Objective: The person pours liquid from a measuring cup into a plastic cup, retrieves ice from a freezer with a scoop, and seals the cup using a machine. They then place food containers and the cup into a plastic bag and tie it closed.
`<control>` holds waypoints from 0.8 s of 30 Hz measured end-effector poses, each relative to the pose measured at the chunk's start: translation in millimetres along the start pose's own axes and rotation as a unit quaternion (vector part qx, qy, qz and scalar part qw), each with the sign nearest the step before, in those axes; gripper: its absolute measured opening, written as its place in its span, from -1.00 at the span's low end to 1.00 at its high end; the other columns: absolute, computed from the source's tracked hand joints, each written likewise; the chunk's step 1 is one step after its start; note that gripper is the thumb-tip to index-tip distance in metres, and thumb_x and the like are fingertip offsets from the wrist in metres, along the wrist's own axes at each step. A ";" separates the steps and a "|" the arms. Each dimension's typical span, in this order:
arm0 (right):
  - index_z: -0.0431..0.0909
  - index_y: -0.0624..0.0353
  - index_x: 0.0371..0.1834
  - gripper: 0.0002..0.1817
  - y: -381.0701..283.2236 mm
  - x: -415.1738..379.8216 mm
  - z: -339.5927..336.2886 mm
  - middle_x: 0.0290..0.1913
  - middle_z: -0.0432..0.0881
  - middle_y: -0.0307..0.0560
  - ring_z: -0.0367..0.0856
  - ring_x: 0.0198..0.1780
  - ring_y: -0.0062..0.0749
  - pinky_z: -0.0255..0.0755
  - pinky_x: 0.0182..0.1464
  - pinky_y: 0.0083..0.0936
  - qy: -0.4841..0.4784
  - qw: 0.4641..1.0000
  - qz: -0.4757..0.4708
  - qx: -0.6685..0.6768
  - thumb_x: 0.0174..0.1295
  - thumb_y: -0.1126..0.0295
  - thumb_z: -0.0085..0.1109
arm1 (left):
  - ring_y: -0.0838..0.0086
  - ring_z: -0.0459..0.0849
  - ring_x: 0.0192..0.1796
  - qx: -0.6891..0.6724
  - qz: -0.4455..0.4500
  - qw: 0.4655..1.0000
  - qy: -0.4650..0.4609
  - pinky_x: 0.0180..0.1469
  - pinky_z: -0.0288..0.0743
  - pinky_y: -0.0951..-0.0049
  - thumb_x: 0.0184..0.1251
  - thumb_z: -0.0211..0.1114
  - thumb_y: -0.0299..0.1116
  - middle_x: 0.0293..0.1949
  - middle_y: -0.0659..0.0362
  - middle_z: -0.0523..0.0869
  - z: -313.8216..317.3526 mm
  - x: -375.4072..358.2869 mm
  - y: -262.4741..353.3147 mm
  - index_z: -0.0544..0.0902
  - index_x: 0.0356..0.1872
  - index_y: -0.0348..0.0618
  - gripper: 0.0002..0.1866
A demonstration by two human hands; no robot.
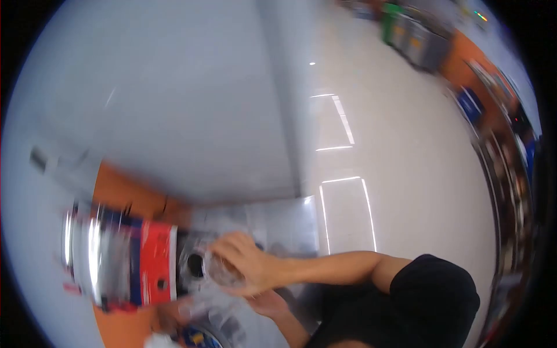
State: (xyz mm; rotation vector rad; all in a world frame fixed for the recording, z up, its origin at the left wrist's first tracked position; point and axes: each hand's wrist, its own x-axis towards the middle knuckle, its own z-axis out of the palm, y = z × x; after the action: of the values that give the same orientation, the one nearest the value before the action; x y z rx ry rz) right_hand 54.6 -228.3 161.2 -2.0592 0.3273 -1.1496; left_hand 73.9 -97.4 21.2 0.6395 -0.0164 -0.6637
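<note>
My right hand (243, 264) is curled around a clear, round, cup-like container (223, 271), blurred by motion. Just below it in the view, my left hand (268, 303) is close to the same container, its fingers mostly hidden behind my right hand and wrist. Beside the container is a clear-rimmed piece with a dark round opening (195, 265), at the base of a red, dark blue and silver machine (158, 264). The machine appears sideways in this tilted view.
A metal counter (293, 223) lies beyond my hands. A round container with blue and yellow markings (200, 337) sits at the bottom edge. Orange panelling (125, 185) runs behind the machine. Glossy floor (400, 151) stretches right, toward shelving (507, 197) and grey bins (415, 40).
</note>
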 end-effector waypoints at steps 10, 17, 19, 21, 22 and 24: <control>0.35 0.31 0.22 -0.15 -98.9 -305.8 -289.9 0.07 0.39 0.16 0.34 0.15 0.06 0.22 0.18 -0.12 0.066 0.917 0.231 -0.318 -0.10 0.07 0.48 | 0.26 0.59 0.05 0.427 -0.066 0.736 -0.521 0.10 0.45 0.32 0.07 0.47 -0.41 -0.01 0.05 0.57 55.4 -215.4 -190.4 0.42 0.17 -0.31 -0.37; 0.28 0.19 0.34 -0.11 -225.3 -537.1 -380.0 0.38 0.25 0.11 0.11 0.44 0.11 0.10 0.23 0.27 0.252 0.674 0.501 -0.481 0.07 -0.20 0.30 | 0.34 0.62 0.05 0.278 -0.294 0.505 -0.762 0.08 0.52 0.35 0.11 0.47 -0.38 0.05 0.04 0.59 105.3 -475.3 -289.8 0.41 0.18 -0.33 -0.38; 0.28 0.19 0.35 -0.14 -258.1 -587.7 -386.6 0.41 0.24 0.05 0.09 0.46 0.05 0.09 0.22 0.31 0.305 0.625 0.521 -0.496 0.12 -0.19 0.25 | 0.34 0.61 0.06 0.250 -0.367 0.451 -0.775 0.10 0.51 0.34 0.10 0.48 -0.38 0.06 0.04 0.58 110.9 -548.7 -304.5 0.39 0.19 -0.33 -0.36; 0.27 0.18 0.36 -0.17 -285.0 -647.8 -406.7 0.44 0.23 -0.02 0.07 0.49 -0.01 0.08 0.21 0.35 0.318 0.602 0.523 -0.512 0.17 -0.18 0.19 | 0.34 0.61 0.07 0.236 -0.422 0.433 -0.761 0.12 0.51 0.34 0.08 0.49 -0.38 0.08 0.04 0.57 105.3 -622.3 -324.7 0.37 0.21 -0.33 -0.33; 0.25 0.16 0.38 -0.19 -294.5 -682.8 -419.5 0.46 0.21 -0.05 0.05 0.51 -0.07 0.06 0.22 0.36 0.351 0.568 0.542 -0.509 0.21 -0.17 0.14 | 0.34 0.60 0.07 0.238 -0.443 0.431 -0.749 0.13 0.51 0.34 0.08 0.50 -0.37 0.09 0.04 0.56 99.3 -653.0 -336.5 0.36 0.22 -0.33 -0.31; 0.23 0.13 0.41 -0.22 -305.1 -718.6 -448.7 0.48 0.19 -0.09 0.03 0.53 -0.13 0.05 0.22 0.37 0.385 0.522 0.566 -0.509 0.26 -0.15 0.09 | 0.34 0.60 0.09 0.242 -0.451 0.367 -0.776 0.15 0.50 0.33 0.04 0.53 -0.36 0.11 0.03 0.55 86.6 -680.7 -385.4 0.33 0.23 -0.32 -0.26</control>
State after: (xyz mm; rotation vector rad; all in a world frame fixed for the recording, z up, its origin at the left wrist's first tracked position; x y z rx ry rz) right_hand -756.4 153.1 73.4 -1.1487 2.8220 -0.8460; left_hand -704.7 16.0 1.3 0.2507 -1.8776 -2.2409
